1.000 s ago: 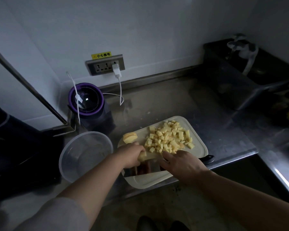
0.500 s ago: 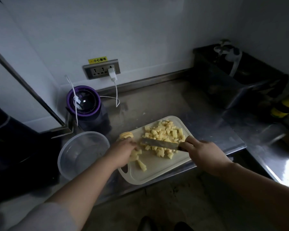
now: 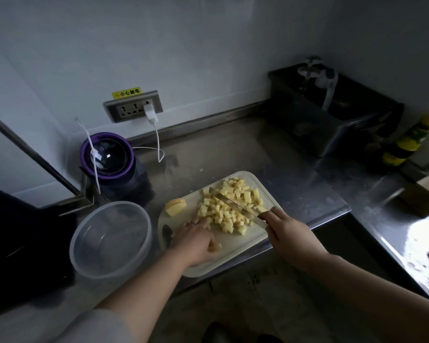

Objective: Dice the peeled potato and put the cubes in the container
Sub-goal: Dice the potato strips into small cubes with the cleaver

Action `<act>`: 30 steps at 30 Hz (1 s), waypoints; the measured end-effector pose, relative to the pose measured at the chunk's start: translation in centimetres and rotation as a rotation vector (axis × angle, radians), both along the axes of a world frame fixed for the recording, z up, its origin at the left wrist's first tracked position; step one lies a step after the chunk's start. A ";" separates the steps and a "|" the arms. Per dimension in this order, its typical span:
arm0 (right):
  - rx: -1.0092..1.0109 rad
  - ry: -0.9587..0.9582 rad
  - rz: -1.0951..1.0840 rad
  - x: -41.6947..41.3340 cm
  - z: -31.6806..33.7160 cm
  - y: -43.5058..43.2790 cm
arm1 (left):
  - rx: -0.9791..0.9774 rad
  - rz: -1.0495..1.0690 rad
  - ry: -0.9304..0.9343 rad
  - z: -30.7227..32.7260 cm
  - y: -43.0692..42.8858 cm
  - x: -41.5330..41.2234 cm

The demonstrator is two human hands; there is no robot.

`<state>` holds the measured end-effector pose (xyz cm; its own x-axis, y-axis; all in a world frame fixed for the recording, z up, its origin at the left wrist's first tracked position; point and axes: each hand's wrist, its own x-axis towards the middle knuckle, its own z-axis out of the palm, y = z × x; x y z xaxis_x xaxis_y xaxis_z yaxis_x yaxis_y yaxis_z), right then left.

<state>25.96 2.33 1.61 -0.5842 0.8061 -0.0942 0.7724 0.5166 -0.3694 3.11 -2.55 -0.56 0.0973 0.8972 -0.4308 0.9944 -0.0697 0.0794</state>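
A pile of yellow potato cubes [image 3: 233,206] lies on the white cutting board [image 3: 253,241]. A sliced chunk of potato [image 3: 175,206] sits at the board's far left edge. My right hand [image 3: 289,233] grips a knife [image 3: 235,205] whose blade lies across the pile. Near the board's left side my left hand [image 3: 196,240] rests with a few cubes at its fingers; whether it holds them I cannot tell. The clear round container [image 3: 110,240] stands left of the board and looks empty.
A purple-rimmed blender [image 3: 108,157] stands behind the container, with a white cable [image 3: 156,142] plugged into the wall socket [image 3: 133,106]. A dark sink basin [image 3: 332,115] with a tap is at the back right. Yellow-capped bottles [image 3: 406,144] stand at the far right.
The knife has swung from the near side of the pile to lie diagonally across it. My left hand has moved toward the board's near left, and the loose cubes there have been pushed toward the pile.
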 end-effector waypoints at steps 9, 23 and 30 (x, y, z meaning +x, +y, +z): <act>-0.255 -0.037 0.027 -1.0 -1.3 -1.5 | 0.158 0.262 -0.003 -1.4 -0.8 1.1; -0.185 -0.200 0.069 -0.5 -2.2 -3.2 | 0.240 0.425 -0.060 -2.7 -2.3 2.4; -0.198 -0.242 0.053 -0.8 -1.9 -3.9 | 0.285 0.641 -0.272 -3.6 -1.6 2.6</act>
